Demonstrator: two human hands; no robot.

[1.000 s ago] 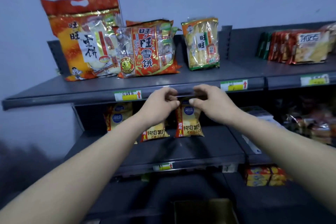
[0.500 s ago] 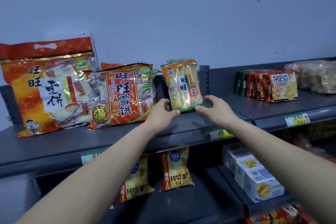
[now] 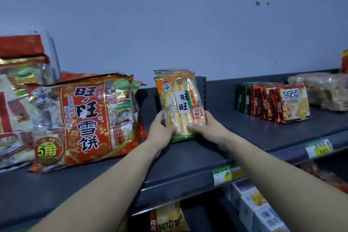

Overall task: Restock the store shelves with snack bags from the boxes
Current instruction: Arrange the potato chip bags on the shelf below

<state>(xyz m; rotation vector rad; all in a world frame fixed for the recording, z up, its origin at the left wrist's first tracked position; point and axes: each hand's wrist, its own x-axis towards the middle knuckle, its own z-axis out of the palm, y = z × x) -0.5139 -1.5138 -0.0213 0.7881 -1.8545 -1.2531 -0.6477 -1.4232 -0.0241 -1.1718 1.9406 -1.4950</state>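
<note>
1. A yellow bag [image 3: 180, 100] is held upright at the centre of the frame, on the upper shelf [image 3: 188, 158], in front of the grey back panel.
2. Its lower left edge is clasped by the left grip [image 3: 161, 130], with the fingers curled round it.
3. Its lower right corner is pinched by the right grip [image 3: 205, 126], the thumb being laid across the front and the fingers hidden behind.
4. The bag's green bottom edge is seen at the shelf surface; whether it rests there cannot be told.
5. The top of a second bag is glimpsed just behind the first.
6. A red bag [image 3: 82, 118] is leaned back at centre left, near the left grip but apart from it.
7. A larger bag [image 3: 17, 100] is cut off by the left edge of the frame.
8. A row of packets [image 3: 290, 103] is stood at the right, well apart from the yellow bag.
9. Two price tags [image 3: 226, 174] are fixed to the shelf's front edge.
10. A chip bag [image 3: 169, 220] and boxes [image 3: 258, 211] are seen below, at the bottom of the frame.
</note>
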